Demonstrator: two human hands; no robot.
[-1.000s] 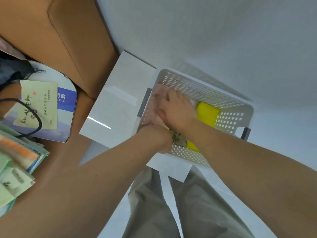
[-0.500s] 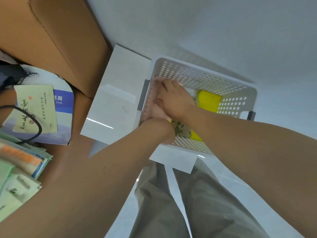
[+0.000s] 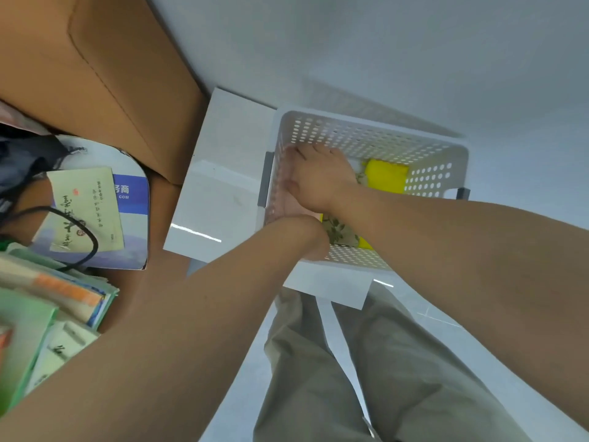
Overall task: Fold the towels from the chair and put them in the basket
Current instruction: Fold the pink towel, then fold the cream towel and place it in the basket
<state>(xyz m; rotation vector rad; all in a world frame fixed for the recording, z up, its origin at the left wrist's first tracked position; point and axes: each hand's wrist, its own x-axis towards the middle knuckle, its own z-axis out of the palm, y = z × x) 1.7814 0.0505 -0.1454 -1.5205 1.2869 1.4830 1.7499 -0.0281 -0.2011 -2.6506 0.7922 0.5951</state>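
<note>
Now our right hand [image 3: 318, 180] presses flat on the pink cloth towel [image 3: 282, 186] inside the white perforated plastic basket [image 3: 366, 135], joining a yellow towel [image 3: 385, 175] and a floral towel [image 3: 339, 229]; our left hand [image 3: 307, 237] hides its fingers, and any remaining towels lie unseen.

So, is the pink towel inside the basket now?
Inside. The pink towel lies below the basket rim at its left end, the right hand flat on it.
</note>
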